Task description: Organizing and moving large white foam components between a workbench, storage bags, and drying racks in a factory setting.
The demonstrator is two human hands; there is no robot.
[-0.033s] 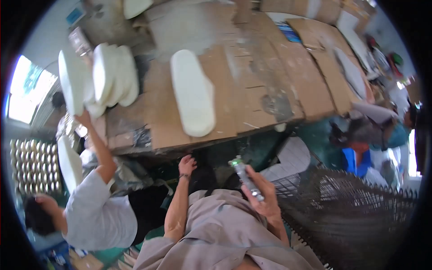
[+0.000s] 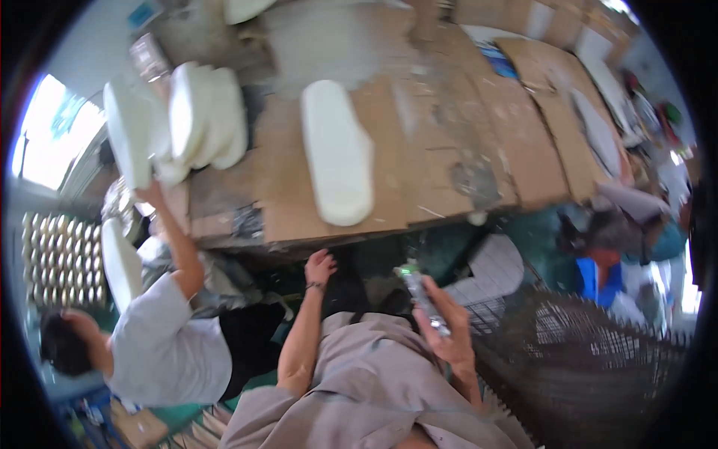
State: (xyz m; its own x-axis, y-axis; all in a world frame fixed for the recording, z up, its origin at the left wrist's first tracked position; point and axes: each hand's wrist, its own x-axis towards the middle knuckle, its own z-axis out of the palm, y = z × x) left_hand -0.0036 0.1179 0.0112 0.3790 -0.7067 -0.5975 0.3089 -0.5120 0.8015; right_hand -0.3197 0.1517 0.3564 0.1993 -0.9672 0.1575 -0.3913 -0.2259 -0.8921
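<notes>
Right hand [image 2: 447,329] grips a slim grey tool [image 2: 421,298] in closed fingers. Left hand [image 2: 320,267] hangs open, empty, below the cardboard-covered tabletop [image 2: 449,172] bearing a white foam slab [image 2: 336,153].

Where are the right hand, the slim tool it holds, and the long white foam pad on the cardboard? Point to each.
right hand [image 2: 454,338]: head view, on the palm.
slim tool [image 2: 420,298]: head view, mid-shaft.
long white foam pad [image 2: 338,152]: head view, middle of its top face.

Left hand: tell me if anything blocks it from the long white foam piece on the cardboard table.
Nothing visible does. The left hand hangs open just below the table edge; the white foam piece lies beyond, with bare cardboard between.
</notes>
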